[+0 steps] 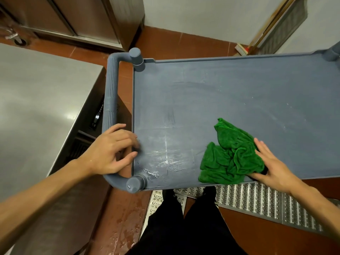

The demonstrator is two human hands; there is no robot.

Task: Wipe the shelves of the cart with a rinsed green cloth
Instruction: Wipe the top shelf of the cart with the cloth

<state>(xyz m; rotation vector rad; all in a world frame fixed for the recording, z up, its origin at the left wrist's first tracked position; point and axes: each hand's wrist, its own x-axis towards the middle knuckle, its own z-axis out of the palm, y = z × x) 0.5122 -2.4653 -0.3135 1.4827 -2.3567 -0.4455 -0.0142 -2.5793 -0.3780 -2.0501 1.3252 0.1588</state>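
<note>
The grey-blue cart's top shelf (230, 92) fills the middle of the head view. A crumpled green cloth (231, 155) lies on it near the front edge. My right hand (272, 166) rests flat on the cloth's right side, fingers spread, pressing it onto the shelf. My left hand (112, 151) is over the cart's ribbed handle (111, 100) at the shelf's left edge, fingers curled loosely and apart, gripping nothing that I can see. Wet streaks (165, 162) shine on the shelf's front left corner.
A steel worktop (40, 100) stands close on the left of the cart. A perforated metal floor grate (257, 201) runs under the front edge by my legs. A broom (244, 46) leans on the wall behind. Steel cabinet doors (77, 17) stand at back left.
</note>
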